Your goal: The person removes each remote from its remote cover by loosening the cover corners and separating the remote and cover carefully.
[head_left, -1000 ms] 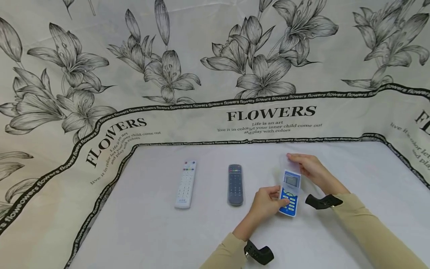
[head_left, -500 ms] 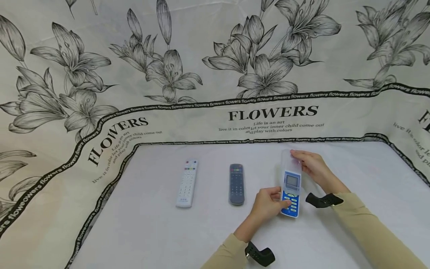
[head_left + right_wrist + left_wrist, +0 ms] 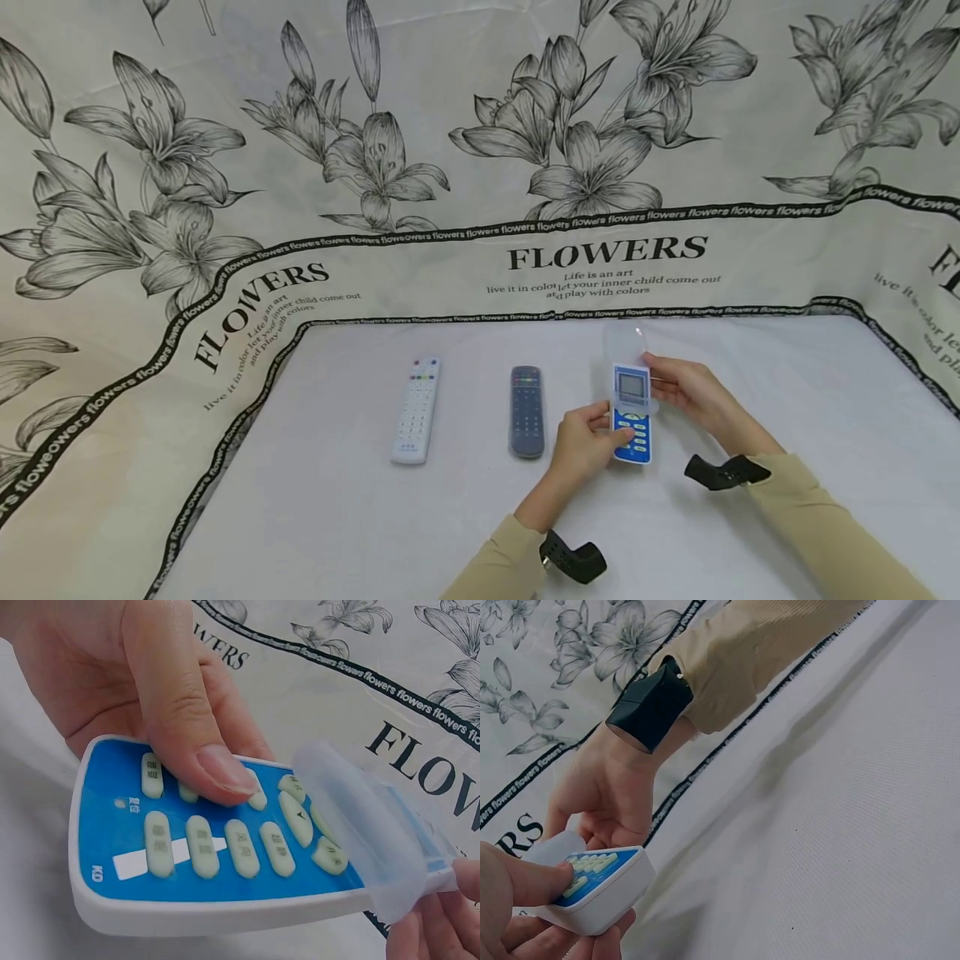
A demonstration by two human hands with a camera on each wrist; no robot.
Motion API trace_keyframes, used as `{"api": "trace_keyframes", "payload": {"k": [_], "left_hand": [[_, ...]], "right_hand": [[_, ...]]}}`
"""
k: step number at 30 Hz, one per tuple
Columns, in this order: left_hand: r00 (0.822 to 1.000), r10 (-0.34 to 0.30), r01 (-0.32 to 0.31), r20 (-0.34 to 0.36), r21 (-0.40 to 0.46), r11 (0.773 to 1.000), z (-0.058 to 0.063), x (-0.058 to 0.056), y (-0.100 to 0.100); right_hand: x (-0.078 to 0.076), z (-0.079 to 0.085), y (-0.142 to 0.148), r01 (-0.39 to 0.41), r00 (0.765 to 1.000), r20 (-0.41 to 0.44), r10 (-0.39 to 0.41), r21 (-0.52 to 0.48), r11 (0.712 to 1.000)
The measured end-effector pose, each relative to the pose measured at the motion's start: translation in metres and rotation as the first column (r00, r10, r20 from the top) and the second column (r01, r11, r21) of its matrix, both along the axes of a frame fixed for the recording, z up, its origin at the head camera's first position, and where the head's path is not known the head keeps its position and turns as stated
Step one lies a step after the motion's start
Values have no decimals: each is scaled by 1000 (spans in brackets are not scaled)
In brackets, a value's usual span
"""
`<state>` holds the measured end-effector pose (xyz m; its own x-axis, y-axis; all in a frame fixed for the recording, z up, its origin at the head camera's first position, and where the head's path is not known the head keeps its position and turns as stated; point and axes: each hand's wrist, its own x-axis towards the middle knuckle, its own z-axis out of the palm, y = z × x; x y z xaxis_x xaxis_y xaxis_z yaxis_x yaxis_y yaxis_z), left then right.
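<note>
A white remote control with a blue keypad (image 3: 632, 442) is held above the right part of the table, its screen end pointing away. My left hand (image 3: 585, 442) grips its lower end, thumb on the keys, as the left wrist view also shows. A clear plastic sleeve (image 3: 624, 343) covers the screen end and sticks out past it. In the right wrist view the sleeve's mouth (image 3: 360, 825) flares loosely over the upper keys. My right hand (image 3: 693, 390) pinches the sleeved remote at its right edge near the screen.
A white remote (image 3: 417, 412) lies at the left on the white-covered table (image 3: 300, 500). A dark grey remote (image 3: 527, 412) lies between it and my left hand. Behind the table hangs a flower-printed cloth (image 3: 390, 275).
Both hands and the remote have moved a little to the left and away from me. My right hand has slid from the sleeve's far end down to the edge beside the screen.
</note>
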<state>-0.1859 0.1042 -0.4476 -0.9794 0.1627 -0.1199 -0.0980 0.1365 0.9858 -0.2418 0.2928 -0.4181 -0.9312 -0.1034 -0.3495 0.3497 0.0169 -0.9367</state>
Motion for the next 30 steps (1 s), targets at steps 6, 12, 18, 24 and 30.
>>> {"api": "trace_keyframes", "payload": {"k": [6,12,18,24,30], "left_hand": [[999,-23,24,24,-10,1000,1,1,0],[999,-40,40,21,-24,999,0,2,2],[998,-59,59,12,-25,998,0,3,3],[997,-70,70,14,-26,997,2,5,4],[997,-70,71,29,-24,997,3,8,4]], "right_hand": [[4,-1,-2,54,999,-1,-54,-7,999],[5,-2,1,93,995,-20,-93,-6,996],[4,-2,3,105,994,-32,-105,11,994],[4,-2,5,123,991,-58,-122,5,992],[4,-1,6,116,991,-68,-115,1,993]]}}
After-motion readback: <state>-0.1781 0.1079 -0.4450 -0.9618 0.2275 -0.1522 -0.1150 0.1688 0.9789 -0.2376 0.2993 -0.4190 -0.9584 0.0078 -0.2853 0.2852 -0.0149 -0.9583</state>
